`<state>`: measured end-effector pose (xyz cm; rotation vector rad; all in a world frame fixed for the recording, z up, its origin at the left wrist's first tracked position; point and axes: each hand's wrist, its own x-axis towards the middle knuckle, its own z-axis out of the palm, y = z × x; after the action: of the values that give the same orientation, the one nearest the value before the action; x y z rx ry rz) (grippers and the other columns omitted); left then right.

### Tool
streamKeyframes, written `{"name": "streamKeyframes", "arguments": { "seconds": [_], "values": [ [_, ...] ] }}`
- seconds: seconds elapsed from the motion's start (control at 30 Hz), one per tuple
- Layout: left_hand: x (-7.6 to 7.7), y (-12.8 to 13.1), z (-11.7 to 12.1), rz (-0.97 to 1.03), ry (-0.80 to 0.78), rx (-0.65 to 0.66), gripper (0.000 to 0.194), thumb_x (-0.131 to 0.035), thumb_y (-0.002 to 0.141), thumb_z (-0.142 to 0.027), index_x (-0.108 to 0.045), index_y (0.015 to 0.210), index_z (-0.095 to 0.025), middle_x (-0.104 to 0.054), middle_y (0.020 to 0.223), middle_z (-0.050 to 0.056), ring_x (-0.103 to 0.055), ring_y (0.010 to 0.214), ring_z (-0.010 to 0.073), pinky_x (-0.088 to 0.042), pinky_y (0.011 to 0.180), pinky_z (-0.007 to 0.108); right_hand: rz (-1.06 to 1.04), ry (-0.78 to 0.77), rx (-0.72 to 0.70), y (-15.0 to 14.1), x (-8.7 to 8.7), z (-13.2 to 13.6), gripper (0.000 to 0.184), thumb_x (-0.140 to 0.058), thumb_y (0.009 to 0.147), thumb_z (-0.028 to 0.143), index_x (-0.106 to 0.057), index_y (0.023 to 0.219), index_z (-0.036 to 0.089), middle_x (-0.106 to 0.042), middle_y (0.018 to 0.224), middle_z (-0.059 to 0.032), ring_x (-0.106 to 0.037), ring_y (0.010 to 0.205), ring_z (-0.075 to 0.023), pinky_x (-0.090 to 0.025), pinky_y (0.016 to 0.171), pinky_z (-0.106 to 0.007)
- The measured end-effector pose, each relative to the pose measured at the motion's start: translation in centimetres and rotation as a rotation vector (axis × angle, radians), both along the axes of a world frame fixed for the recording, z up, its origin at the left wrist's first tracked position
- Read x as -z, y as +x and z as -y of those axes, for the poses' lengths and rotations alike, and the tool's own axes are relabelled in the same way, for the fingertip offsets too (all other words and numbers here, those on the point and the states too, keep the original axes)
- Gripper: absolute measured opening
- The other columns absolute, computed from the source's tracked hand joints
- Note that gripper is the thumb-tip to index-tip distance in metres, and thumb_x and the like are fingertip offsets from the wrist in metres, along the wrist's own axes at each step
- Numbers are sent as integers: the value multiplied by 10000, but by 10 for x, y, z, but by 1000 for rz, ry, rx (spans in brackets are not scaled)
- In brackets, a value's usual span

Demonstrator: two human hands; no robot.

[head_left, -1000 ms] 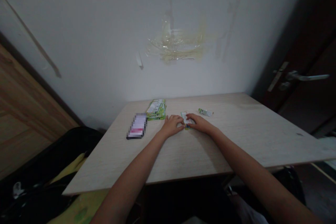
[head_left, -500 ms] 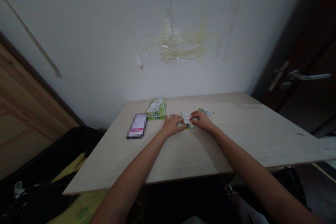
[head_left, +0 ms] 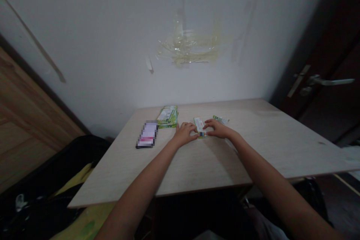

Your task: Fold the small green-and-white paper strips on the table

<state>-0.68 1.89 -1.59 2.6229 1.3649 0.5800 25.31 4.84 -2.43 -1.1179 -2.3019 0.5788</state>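
Wall of pale grey paint (head_left: 112, 45) is met by a pale wood-grained tabletop (head_left: 185, 172); on its left are laid a stack of flat green-and-white packets (head_left: 167, 117) and a dark-edged phone (head_left: 147, 135), its screen pixelated; the left hand (head_left: 186, 134) is curled, its grip impossible to tell; the right hand's (head_left: 218, 129) thumb and forefinger are parted; between both is laid a flat white printed strip (head_left: 199, 123); beyond the right hand, a small green-and-white packet (head_left: 223, 120) is partly hidden.

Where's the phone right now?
In the head view, the phone lies left on the table, nearer the person than the green packets, left of the left hand.
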Motion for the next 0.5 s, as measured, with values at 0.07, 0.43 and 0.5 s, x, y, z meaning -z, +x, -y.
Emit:
{"name": "streamKeyframes", "arguments": {
  "seconds": [0.07, 0.43, 0.5],
  "values": [
    [0, 0, -1, -2, -1, 0, 290, -640, 887, -510, -698, 1101, -322, -629, 1286, 25, -469, 1267, 268, -248, 1159, 572, 11, -13, -23, 2, -1, 0, 327, -793, 757, 351, -755, 1060, 237, -610, 1337, -122, -580, 1247, -281, -379, 1141, -492],
    [-1, -1, 1, 11, -1, 10, 305, -639, 883, -524, -696, 1098, -315, -635, 1290, 34, -477, 1266, 273, -247, 1155, 574, 17, -54, -67, 6, -6, 4, 429, -816, 718, 335, -724, 1129, 256, -612, 1356, -99, -568, 1269, -269, -356, 1163, -487],
    [-1, -1, 2, 12, -3, 5, 308, -647, 876, -527, -697, 1093, -314, -637, 1288, 37, -479, 1262, 276, -249, 1153, 579, 13, -56, -68, 7, -7, 5, 427, -815, 718, 332, -724, 1130, 260, -614, 1355, -97, -562, 1278, -270, -351, 1166, -490]
  ]
}}
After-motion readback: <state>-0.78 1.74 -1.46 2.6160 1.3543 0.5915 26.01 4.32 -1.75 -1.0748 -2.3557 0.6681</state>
